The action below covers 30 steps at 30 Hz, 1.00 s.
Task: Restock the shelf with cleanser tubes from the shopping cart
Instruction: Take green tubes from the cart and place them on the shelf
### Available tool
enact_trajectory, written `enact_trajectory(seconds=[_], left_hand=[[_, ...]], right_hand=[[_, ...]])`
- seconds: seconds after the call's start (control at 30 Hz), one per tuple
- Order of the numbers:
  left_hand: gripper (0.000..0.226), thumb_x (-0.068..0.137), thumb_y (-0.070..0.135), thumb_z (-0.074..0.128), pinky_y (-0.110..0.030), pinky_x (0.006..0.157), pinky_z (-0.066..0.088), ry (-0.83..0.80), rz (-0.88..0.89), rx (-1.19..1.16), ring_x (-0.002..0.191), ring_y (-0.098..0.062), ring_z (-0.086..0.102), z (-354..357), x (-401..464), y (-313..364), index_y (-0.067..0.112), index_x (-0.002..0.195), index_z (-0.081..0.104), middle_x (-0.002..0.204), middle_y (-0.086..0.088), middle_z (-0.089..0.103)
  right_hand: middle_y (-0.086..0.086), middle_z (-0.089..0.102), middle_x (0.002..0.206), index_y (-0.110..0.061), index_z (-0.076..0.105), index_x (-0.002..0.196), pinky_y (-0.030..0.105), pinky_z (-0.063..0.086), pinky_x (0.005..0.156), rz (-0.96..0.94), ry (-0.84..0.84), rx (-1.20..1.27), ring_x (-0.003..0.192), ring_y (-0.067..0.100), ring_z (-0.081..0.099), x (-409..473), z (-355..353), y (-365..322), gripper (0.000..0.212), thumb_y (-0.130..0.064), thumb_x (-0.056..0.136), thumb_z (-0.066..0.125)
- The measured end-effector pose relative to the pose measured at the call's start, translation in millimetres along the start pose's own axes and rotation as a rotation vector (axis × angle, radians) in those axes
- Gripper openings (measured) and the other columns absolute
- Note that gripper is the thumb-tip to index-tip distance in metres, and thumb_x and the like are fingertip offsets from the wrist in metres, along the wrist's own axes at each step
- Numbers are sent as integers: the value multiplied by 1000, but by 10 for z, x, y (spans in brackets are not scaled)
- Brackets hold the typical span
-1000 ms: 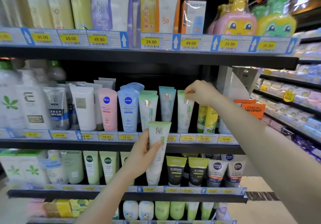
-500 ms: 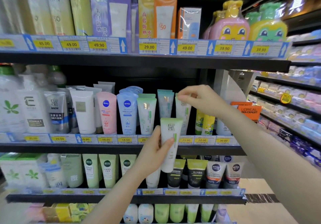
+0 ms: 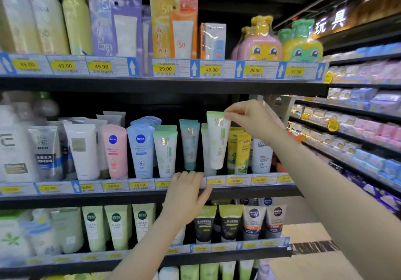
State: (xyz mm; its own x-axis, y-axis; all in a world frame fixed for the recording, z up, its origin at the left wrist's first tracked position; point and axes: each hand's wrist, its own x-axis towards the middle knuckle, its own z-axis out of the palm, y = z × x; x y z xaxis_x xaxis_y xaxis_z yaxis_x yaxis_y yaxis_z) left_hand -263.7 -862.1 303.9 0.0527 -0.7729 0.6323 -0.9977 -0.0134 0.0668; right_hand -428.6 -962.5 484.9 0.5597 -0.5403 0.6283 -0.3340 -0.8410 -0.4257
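A white cleanser tube with a green top (image 3: 218, 142) hangs cap-down at the middle shelf (image 3: 249, 192), slightly above the shelf and in front of a matching tube (image 3: 204, 149). My right hand (image 3: 251, 119) pinches its crimped top edge. My left hand (image 3: 186, 195) holds nothing; its fingertips rest on the price rail just below and left of the tube. More green-and-white tubes (image 3: 166, 151) and a teal one (image 3: 189, 147) stand to the left. The shopping cart is not in view.
Pink and blue Nivea tubes (image 3: 141, 149) and men's cleansers stand further left. Yellow tubes (image 3: 238, 151) and a white L'Oreal tube (image 3: 261, 156) stand right of the slot. Sunscreen packs fill the top shelf (image 3: 173, 84); dark tubes line the lower shelf.
The tube my left hand held up has gone to my right hand at the shelf row. My left hand let go and dropped to the price rail. The view moved closer.
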Motion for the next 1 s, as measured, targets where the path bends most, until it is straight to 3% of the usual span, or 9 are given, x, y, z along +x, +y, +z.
enact_trajectory(seconds=[0.03, 0.1, 0.17, 0.43, 0.57, 0.67, 1.0], left_hand=[[48, 91, 51, 31, -34, 82, 38, 31, 20, 30, 84, -21, 57, 57, -20, -24, 18, 111, 60, 93, 4, 63], [43, 92, 48, 35, -32, 80, 32, 70, 16, 41, 83, -20, 55, 104, -13, -46, 19, 109, 60, 91, 4, 61], [41, 92, 48, 34, -31, 79, 30, 87, 2, 41, 83, -19, 53, 108, 7, -35, 20, 108, 60, 90, 5, 61], [40, 93, 47, 34, -29, 81, 30, 106, -2, 22, 84, -17, 53, 139, 16, -32, 21, 109, 60, 92, 6, 61], [40, 92, 47, 34, -29, 80, 29, 114, -2, 20, 84, -17, 53, 137, 20, -33, 21, 108, 60, 92, 7, 61], [41, 92, 48, 33, -28, 82, 28, 103, -6, 19, 85, -17, 52, 128, 21, -27, 21, 109, 59, 93, 7, 61], [41, 92, 48, 33, -28, 81, 28, 86, -3, 18, 85, -15, 53, 134, 29, -40, 22, 109, 59, 94, 8, 61]], right_hand=[[-8, 67, 96, -14, 72, 104, 14, 49, 86, 5, -3, 10, 85, -1, 59, 10, 58, 42, 19, -21, 91, 60], [-7, 69, 95, -15, 73, 103, 38, 51, 92, 30, -40, 3, 94, 8, 63, 16, 168, 144, 18, -22, 90, 61], [-6, 71, 98, -17, 73, 101, 43, 51, 90, 44, -63, -39, 97, 12, 64, 8, 252, 218, 18, -24, 89, 62], [0, 73, 105, -19, 73, 102, 36, 51, 89, 49, -102, -220, 97, 17, 65, 14, 318, 265, 22, -31, 88, 63], [-5, 71, 104, -23, 74, 97, 43, 35, 100, 12, -63, -223, 103, 19, 59, 39, 337, 291, 19, -33, 88, 62], [-3, 64, 101, -25, 75, 93, 39, 29, 90, -1, -19, -267, 103, 21, 51, 46, 366, 347, 15, -32, 87, 63], [6, 55, 100, -18, 74, 97, 39, 39, 93, 37, -33, -271, 103, 26, 49, 38, 345, 389, 17, -25, 85, 64]])
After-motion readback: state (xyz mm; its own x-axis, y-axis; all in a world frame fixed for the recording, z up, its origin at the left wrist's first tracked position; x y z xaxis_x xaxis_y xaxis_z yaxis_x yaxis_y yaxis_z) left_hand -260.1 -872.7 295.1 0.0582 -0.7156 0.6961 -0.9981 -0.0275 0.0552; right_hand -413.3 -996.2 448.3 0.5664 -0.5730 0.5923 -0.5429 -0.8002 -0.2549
